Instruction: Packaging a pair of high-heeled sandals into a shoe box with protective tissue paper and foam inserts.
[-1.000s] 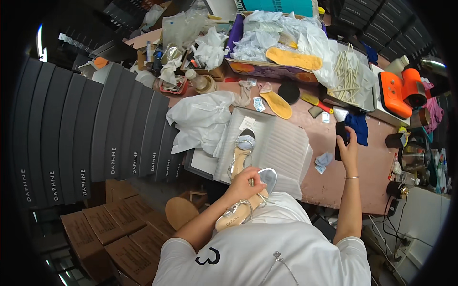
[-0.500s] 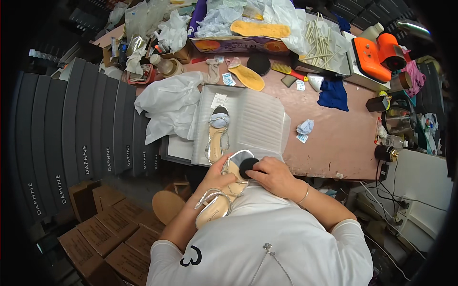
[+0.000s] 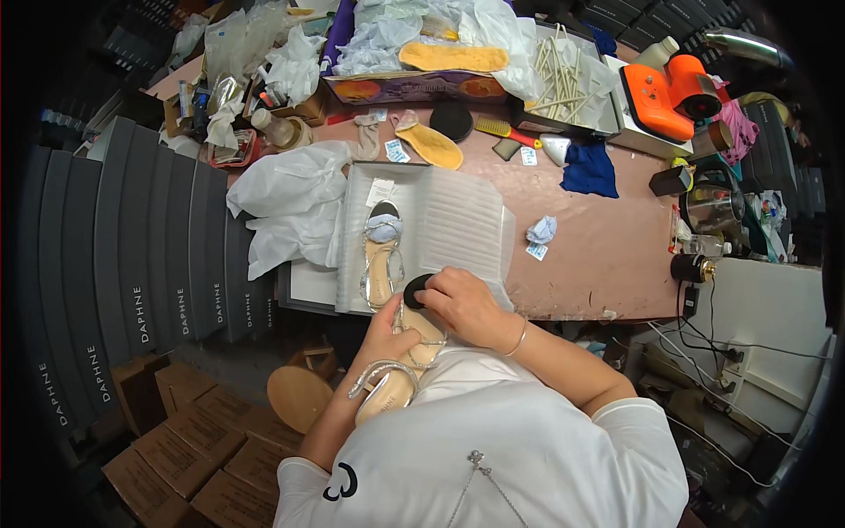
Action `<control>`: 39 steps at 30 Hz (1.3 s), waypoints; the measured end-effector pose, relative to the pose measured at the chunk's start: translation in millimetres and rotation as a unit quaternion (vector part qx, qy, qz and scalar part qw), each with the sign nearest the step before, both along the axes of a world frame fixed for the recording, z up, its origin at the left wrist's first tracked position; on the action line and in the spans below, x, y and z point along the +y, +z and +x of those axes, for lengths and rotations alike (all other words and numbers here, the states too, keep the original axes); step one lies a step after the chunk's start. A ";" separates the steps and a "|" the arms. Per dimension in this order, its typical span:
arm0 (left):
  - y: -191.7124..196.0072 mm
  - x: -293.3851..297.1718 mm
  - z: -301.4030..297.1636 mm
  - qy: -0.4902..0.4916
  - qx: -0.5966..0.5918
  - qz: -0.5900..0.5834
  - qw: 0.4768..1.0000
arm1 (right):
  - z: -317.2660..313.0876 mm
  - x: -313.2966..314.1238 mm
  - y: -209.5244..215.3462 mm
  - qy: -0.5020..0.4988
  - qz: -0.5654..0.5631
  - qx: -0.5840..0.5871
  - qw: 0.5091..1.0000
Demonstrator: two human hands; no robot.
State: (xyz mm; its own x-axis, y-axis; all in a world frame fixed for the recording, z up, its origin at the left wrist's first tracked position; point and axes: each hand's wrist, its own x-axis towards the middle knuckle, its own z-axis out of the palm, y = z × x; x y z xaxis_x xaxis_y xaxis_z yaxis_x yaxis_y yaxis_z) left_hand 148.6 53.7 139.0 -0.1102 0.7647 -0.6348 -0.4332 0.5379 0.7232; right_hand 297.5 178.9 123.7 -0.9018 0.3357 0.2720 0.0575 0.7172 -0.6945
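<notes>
My left hand (image 3: 382, 338) is closed around the middle of a strappy sandal (image 3: 388, 398) with a beige insole and glittering silver straps. The sandal is held close against my shirt, heel end toward me. My right hand (image 3: 465, 304) pinches a round black sponge pad (image 3: 416, 292) at the toe end, hiding part of it. Just beyond lies an open shoe box (image 3: 351, 231) lined with white wrapping sheet (image 3: 464, 222). In it rests a matching sandal (image 3: 379, 267) with pale paper tucked under its toe straps.
Crumpled white tissue (image 3: 295, 194) lies left of the box, beside stacked grey shoe boxes (image 3: 150, 238). Along the table's back are a yellow-bristled brush (image 3: 495, 128), a blue cloth (image 3: 590, 170), a tray of white sticks (image 3: 563, 84) and an orange machine (image 3: 656, 101). Brown cartons (image 3: 189, 440) are at lower left.
My right hand and the black pad have shifted left and forward over the sandal's toe. My left hand keeps its hold. The whole view has shifted slightly.
</notes>
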 end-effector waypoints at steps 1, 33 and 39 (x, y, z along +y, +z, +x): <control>-5.1 -4.0 -2.5 -0.016 0.014 -0.010 1.000 | -5.8 -0.2 0.7 -0.021 0.002 0.010 1.000; 14.8 23.6 3.9 0.000 0.021 0.027 0.999 | 14.2 79.6 -0.9 -0.240 -0.223 0.043 0.944; 7.7 28.8 2.6 0.035 -0.027 -0.031 0.999 | 48.1 78.4 6.3 -0.232 -0.240 -0.029 0.942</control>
